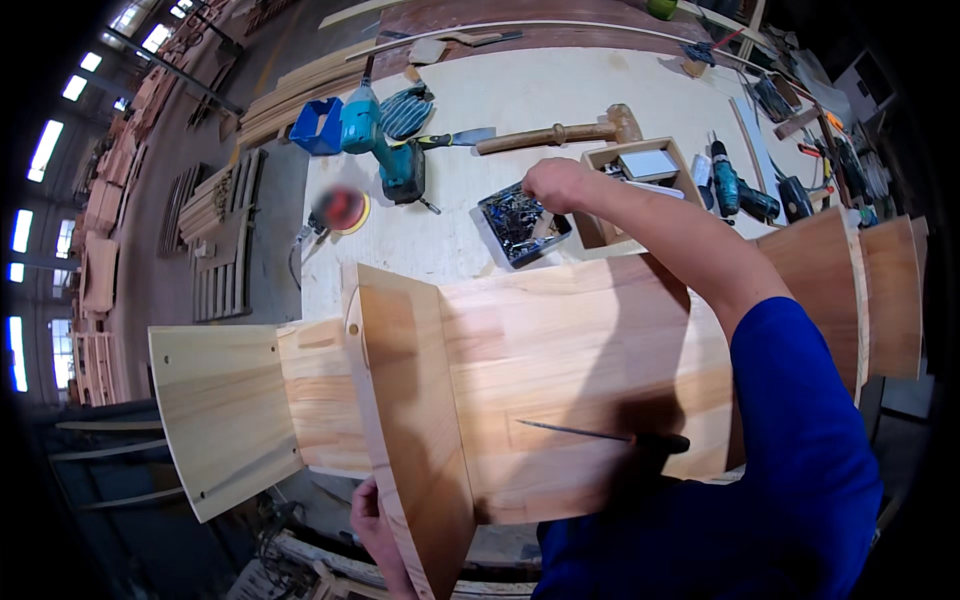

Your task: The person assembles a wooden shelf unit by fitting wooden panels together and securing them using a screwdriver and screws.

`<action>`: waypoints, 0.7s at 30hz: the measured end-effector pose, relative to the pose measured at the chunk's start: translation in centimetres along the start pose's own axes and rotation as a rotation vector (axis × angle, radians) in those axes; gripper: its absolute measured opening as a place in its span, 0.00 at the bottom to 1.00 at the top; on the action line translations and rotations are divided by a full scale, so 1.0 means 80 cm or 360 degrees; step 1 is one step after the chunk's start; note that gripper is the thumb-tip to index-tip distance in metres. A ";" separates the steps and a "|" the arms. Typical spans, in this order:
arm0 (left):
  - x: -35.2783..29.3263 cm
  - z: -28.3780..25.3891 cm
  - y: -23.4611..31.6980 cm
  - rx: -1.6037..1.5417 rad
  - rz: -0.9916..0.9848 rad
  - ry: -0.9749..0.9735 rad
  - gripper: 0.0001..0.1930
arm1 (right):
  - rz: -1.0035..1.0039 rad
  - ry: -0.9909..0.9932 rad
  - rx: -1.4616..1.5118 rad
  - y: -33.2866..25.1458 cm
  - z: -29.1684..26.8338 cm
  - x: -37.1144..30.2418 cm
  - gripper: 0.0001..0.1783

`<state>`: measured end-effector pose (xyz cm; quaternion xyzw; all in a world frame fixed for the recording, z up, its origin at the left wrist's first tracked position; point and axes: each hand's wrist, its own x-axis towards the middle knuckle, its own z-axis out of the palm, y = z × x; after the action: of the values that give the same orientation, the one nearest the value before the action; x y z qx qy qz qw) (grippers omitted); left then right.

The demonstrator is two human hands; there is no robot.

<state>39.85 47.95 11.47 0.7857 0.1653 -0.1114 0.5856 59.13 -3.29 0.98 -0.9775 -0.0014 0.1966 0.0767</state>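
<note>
My right hand [556,186] reaches across to a black tray [515,262] of small dark screws [520,222]. Its fingers are drawn together over the tray's far edge, and whatever they pinch is hidden. Low down, my left hand [374,535] is closed on the near end of an upright wooden panel [415,400], its far fingers hidden. That panel stands across a wooden piece of joined boards [560,340] lying in front of me. On the boards rests a screwdriver [580,431] with a dark handle and a long thin shaft, touched by neither hand.
Beyond the tray lie a wooden mallet [560,136], a wooden box [600,228], a teal impact driver [400,172], a scraper [455,138], a sander [345,210] and a blue bin [318,127]. A teal drill [728,185] stands at right, near more wooden panels [815,280].
</note>
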 end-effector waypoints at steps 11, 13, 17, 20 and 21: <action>0.010 0.032 -0.031 -0.0161 -0.0151 0.0085 0.14 | -0.0235 0.0021 -0.0326 0.027 0.061 0.066 0.08; 0.010 0.035 -0.033 -0.0206 -0.0201 0.0084 0.15 | -0.0260 0.0068 -0.0225 0.031 0.058 0.063 0.08; 0.009 0.034 -0.039 -0.0278 -0.0293 0.0105 0.15 | -0.0526 -0.0175 -0.0007 0.008 0.029 0.034 0.09; 0.007 0.034 -0.041 -0.0323 -0.0337 0.0116 0.15 | -0.0763 -0.0303 -0.0051 -0.004 0.041 0.017 0.09; 0.006 0.034 -0.042 -0.0336 -0.0353 0.0118 0.15 | -0.0812 -0.0288 -0.0106 -0.003 0.048 0.018 0.09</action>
<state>39.00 46.25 7.52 0.7001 0.2834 -0.1284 0.6426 59.03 -2.43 -3.03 -0.9259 -0.2610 0.2573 0.0913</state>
